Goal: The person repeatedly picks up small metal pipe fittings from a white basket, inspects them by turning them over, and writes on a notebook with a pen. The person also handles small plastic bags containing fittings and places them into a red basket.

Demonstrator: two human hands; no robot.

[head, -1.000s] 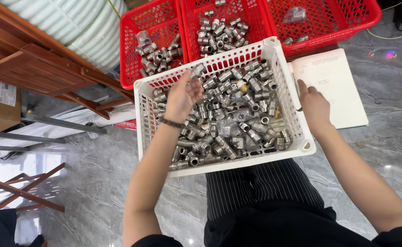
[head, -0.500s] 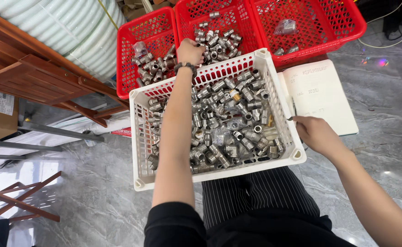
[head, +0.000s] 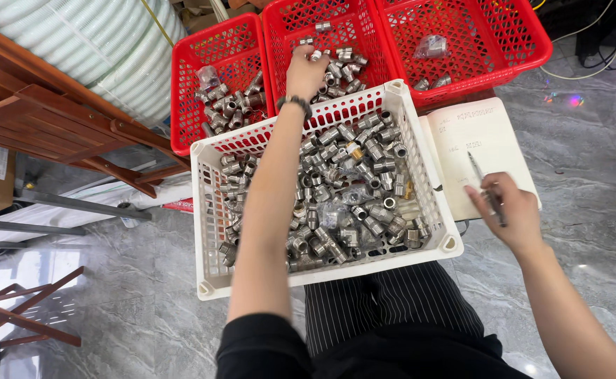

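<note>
- Head view showed the left hand (head: pixel 306 70) reaching over the white basket (head: pixel 213 231) into the middle red basket (head: pixel 278 31).
- Its grip was curled over the metal fittings (head: pixel 339 70) there; whether it held one could not be told.
- Right hand (head: pixel 508 214) rested on the open notebook (head: pixel 483 133), its grip closed around a pen (head: pixel 485 188).
- More silver pipe parts (head: pixel 350 203) filled the white basket on the person's lap.

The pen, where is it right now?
In the head view the pen is in the right hand, at the right side, over the open notebook that lies on the floor beside the white basket of metal fittings.
</note>
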